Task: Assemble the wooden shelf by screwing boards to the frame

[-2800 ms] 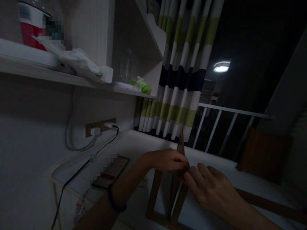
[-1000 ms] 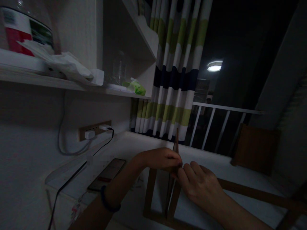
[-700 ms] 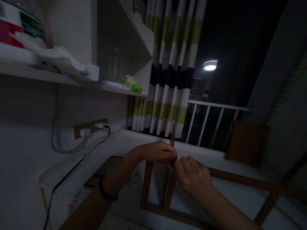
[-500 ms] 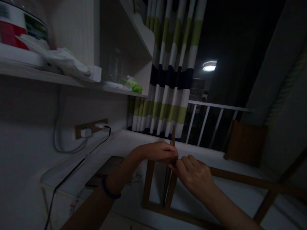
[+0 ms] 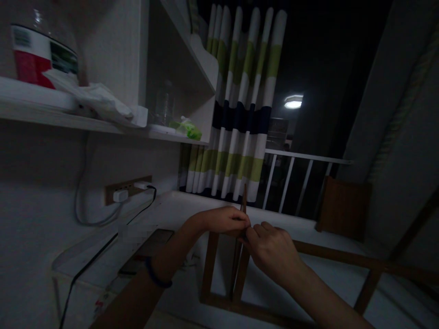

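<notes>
A thin wooden board [image 5: 235, 269], seen nearly edge-on, stands upright over a brown wooden frame [image 5: 208, 269] on the white surface. My left hand [image 5: 228, 220], a dark band [image 5: 156, 274] on its wrist, is closed at the board's edge. Right against it, my right hand [image 5: 270, 246] is closed too, its thumb and fingers pinched together. Whatever lies between the fingertips is hidden and dark. Several small thin pieces [image 5: 190, 261], too blurred to name, lie left of the frame, partly behind my left forearm.
A phone [image 5: 154, 244] lies on the white ledge at left, near a black cable [image 5: 92, 260] running from a wall socket strip [image 5: 125, 187]. Shelves [image 5: 171, 136] with bottles overhang the left side. A brown wooden panel [image 5: 345, 208] leans by the railing [image 5: 308, 156]; a striped curtain [image 5: 236, 151] hangs behind.
The view has shifted slightly, so the room sits a little lower and the frame a little further left. Both hands keep nearly the same closed pose at the board.
</notes>
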`<control>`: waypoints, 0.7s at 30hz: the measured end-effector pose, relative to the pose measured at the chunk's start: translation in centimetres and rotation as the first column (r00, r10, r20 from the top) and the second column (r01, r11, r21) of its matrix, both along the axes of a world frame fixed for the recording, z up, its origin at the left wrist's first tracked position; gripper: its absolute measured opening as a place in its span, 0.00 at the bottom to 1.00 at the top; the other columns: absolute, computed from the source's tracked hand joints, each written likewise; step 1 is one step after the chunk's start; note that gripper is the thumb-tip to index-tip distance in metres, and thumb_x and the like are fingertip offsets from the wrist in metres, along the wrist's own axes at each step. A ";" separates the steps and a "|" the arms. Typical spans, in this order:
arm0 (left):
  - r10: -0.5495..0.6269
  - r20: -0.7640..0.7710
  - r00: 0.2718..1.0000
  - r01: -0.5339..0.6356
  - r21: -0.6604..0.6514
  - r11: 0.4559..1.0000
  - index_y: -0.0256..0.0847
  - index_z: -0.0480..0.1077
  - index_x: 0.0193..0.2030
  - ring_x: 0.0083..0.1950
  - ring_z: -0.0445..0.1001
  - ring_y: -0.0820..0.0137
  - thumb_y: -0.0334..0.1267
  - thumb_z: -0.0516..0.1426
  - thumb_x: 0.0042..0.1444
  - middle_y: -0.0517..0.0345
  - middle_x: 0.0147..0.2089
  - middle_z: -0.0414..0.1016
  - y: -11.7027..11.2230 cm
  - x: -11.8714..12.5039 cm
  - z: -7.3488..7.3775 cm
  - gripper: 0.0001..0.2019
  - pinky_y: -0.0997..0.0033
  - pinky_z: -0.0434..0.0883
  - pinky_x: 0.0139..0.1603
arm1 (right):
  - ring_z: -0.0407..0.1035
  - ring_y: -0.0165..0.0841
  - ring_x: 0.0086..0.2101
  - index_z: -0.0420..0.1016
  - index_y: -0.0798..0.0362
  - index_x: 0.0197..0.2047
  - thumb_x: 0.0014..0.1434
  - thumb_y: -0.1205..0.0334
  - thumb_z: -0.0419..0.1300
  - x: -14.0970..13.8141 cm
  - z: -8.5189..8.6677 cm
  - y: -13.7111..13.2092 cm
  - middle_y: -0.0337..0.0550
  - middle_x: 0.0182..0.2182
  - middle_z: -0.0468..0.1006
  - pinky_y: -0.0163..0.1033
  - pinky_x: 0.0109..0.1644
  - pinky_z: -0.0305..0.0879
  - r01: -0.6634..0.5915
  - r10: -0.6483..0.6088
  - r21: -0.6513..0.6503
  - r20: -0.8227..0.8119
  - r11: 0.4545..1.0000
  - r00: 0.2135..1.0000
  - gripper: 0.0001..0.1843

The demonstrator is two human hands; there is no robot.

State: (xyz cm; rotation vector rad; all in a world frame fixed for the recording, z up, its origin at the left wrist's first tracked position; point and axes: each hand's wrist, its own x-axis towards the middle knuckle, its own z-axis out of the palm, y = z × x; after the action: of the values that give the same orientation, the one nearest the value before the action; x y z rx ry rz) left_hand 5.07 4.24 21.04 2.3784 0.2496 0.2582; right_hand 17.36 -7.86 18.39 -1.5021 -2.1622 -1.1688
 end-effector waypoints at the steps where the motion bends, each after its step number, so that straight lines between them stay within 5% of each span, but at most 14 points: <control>1: 0.013 -0.015 1.000 -0.013 -0.008 1.000 0.34 0.64 0.26 0.27 0.58 0.79 0.34 0.48 0.52 0.64 0.24 0.60 -0.1 0.0 0.0 0.09 0.81 0.57 0.26 | 0.65 0.32 0.25 0.68 0.55 0.28 0.52 0.67 0.57 0.0 0.1 0.0 0.39 0.22 0.71 0.35 0.22 0.51 -0.004 0.004 -0.013 -0.007 1.000 1.000 0.02; 11: 0.086 -0.089 0.992 -0.085 0.010 0.996 0.34 0.64 0.25 0.25 0.57 0.77 0.39 0.49 0.48 0.63 0.23 0.59 -0.8 0.4 0.7 0.10 0.80 0.56 0.24 | 0.68 0.34 0.28 0.69 0.55 0.29 0.55 0.67 0.51 0.2 0.8 0.3 0.42 0.26 0.74 0.35 0.25 0.56 -0.072 0.048 -0.170 -0.138 0.983 0.989 0.07; 21: 0.191 -0.085 0.978 -0.191 0.007 0.982 0.35 0.64 0.25 0.25 0.57 0.76 0.40 0.49 0.46 0.64 0.22 0.59 -1.4 0.7 0.9 0.09 0.79 0.57 0.26 | 0.70 0.36 0.27 0.71 0.57 0.31 0.55 0.66 0.49 0.5 1.6 0.3 0.48 0.27 0.75 0.37 0.28 0.62 -0.072 0.047 -0.251 -0.102 0.965 0.994 0.10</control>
State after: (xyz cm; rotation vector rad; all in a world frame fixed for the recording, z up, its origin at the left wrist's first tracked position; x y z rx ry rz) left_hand 5.81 2.83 21.91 2.3690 0.5197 0.2458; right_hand 17.84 -7.54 20.02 -1.5445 -2.3444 -0.8059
